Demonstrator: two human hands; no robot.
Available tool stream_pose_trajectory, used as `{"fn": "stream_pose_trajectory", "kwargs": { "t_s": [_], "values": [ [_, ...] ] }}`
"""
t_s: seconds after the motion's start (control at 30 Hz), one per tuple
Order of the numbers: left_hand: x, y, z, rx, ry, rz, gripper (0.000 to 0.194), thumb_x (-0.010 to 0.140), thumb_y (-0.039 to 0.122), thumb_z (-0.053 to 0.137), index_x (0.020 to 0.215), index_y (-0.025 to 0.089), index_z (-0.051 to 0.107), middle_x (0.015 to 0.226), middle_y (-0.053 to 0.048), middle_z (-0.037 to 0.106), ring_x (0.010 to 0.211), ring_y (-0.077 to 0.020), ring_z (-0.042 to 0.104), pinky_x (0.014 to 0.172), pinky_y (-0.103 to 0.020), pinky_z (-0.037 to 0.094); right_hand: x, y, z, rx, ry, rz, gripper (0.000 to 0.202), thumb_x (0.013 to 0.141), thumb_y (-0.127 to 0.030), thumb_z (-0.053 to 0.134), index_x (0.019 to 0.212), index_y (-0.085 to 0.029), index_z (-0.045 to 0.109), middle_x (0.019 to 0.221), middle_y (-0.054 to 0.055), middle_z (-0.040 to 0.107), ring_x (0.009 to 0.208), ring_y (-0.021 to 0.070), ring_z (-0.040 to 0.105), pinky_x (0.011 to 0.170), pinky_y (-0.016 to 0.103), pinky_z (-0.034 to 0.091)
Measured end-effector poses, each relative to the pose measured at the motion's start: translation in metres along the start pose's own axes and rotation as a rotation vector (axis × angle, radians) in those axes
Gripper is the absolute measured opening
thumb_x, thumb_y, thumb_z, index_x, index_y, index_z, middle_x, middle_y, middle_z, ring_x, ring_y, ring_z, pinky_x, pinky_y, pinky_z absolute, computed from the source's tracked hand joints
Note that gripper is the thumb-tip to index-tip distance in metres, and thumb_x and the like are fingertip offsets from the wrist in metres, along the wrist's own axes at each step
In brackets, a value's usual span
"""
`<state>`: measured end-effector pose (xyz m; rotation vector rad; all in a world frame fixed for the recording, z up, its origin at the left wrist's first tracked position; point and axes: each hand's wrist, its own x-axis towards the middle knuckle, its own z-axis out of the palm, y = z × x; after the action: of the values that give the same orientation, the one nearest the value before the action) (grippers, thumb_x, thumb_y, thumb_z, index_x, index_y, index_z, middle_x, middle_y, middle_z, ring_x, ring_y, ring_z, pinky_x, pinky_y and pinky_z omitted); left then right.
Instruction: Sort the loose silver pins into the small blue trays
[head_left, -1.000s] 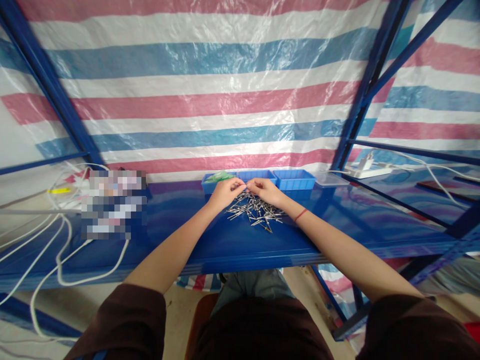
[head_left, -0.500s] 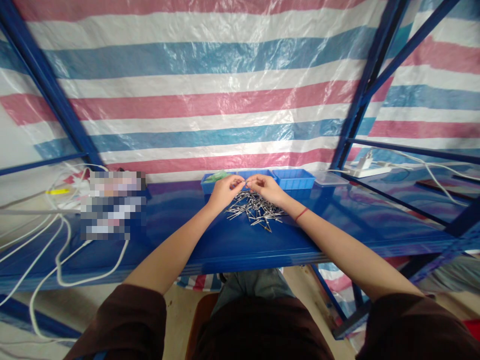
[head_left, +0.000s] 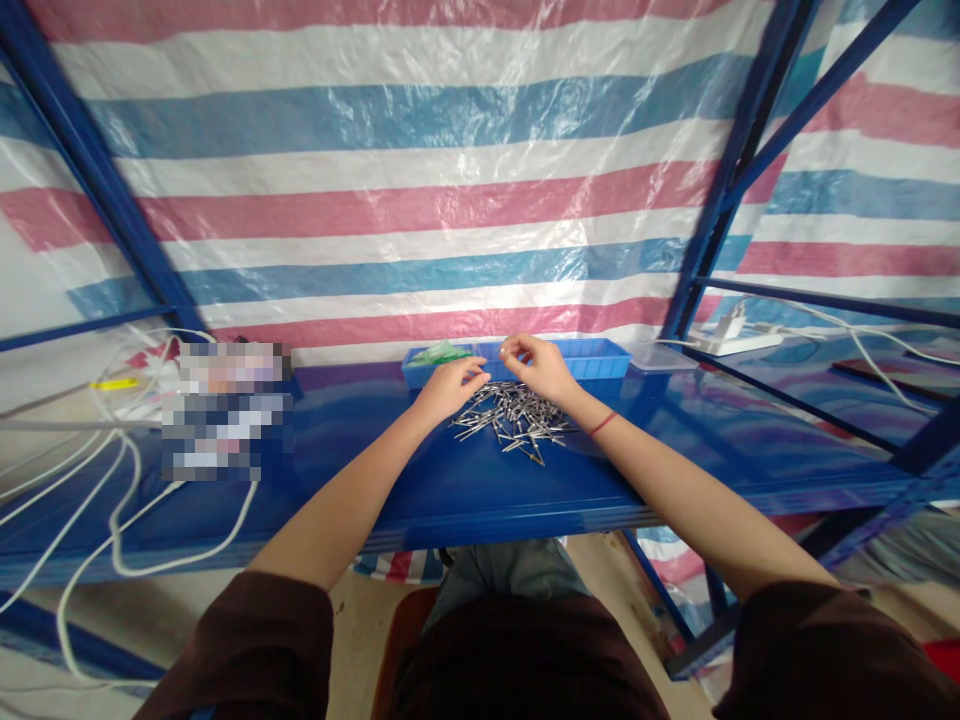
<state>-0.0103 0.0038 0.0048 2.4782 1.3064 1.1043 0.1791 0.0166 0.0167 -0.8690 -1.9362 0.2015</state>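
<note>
A heap of thin silvery metal pins [head_left: 514,410], which look like blind rivets, lies loose on the blue tabletop [head_left: 480,490]. Just left of the heap's top edge is my left hand [head_left: 452,387], its thumb and fingertips a little apart and nothing visible between them. My right hand [head_left: 541,368] is raised above the heap's far side, in front of the long blue bin [head_left: 600,360]. Its thumb and forefinger are pinched together; anything between them is too small to make out. Green plastic material [head_left: 442,352] sits in the bin's left compartment.
A clear plastic lid [head_left: 664,357] lies right of the bin. White cables [head_left: 120,500] and a blurred-out pile [head_left: 225,410] are at the left. A white power strip [head_left: 739,340] rests at the right. Blue metal posts [head_left: 720,210] and a striped sheet [head_left: 420,200] stand behind.
My hands, which were meeting fingertip to fingertip, have come apart. The right hand has lifted slightly up toward the bin, and the left hand's fingers have loosened. The heap looks the same.
</note>
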Motion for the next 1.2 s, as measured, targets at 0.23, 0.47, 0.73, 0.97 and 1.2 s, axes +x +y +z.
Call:
{"fn": "stream_pose_trajectory", "kwargs": {
  "t_s": [0.23,0.47,0.73,0.97,1.2],
  "values": [
    [0.001,-0.01,-0.006,0.178,-0.021,0.044,0.028,0.084,0.024,0.046,0.102,0.016,0.065,0.103,-0.007,0.068,0.088,-0.0183,0.064,0.085,-0.03,0.047,0.02,0.024,-0.007,-0.553,-0.151,0.004,0.027,0.079,-0.016,0.049,0.103,-0.014,0.062,0.097,0.012,0.067,0.089,0.0219,0.06,0.08,0.032,0.042],
    [0.003,-0.012,-0.007,0.019,0.039,-0.138,0.03,0.083,0.017,0.044,0.106,0.016,0.063,0.09,-0.004,0.071,0.08,-0.0152,0.065,0.082,-0.028,0.05,-0.004,-0.022,0.024,-0.396,-0.627,-0.153,0.019,0.075,-0.018,0.052,0.083,-0.018,0.069,0.081,0.003,0.07,0.071,0.0147,0.061,0.067,0.023,0.04],
    [0.001,-0.015,-0.009,0.119,-0.051,-0.071,0.025,0.081,0.019,0.046,0.094,0.019,0.068,0.097,-0.004,0.07,0.083,-0.0176,0.065,0.08,-0.028,0.049,-0.009,-0.026,0.028,-0.54,-0.665,-0.084,0.019,0.073,-0.014,0.051,0.078,-0.019,0.069,0.083,0.006,0.07,0.078,0.0183,0.062,0.067,0.025,0.039],
    [0.0,-0.016,-0.004,-0.111,-0.177,-0.08,0.029,0.072,0.013,0.054,0.099,0.015,0.064,0.088,-0.005,0.071,0.078,-0.0152,0.066,0.075,-0.027,0.051,-0.006,-0.013,0.013,-0.286,-0.414,0.035,0.016,0.075,-0.014,0.049,0.079,-0.015,0.065,0.075,0.005,0.067,0.064,0.0127,0.057,0.061,0.023,0.039],
    [0.0,-0.008,0.003,-0.238,-0.008,-0.046,0.02,0.074,0.032,0.062,0.086,0.016,0.065,0.082,-0.004,0.07,0.076,-0.0146,0.064,0.074,-0.029,0.051,-0.002,0.003,0.01,0.12,-0.311,0.167,0.017,0.075,-0.028,0.055,0.079,-0.013,0.063,0.068,0.002,0.062,0.061,0.0102,0.052,0.062,0.025,0.042]
  ]
}}
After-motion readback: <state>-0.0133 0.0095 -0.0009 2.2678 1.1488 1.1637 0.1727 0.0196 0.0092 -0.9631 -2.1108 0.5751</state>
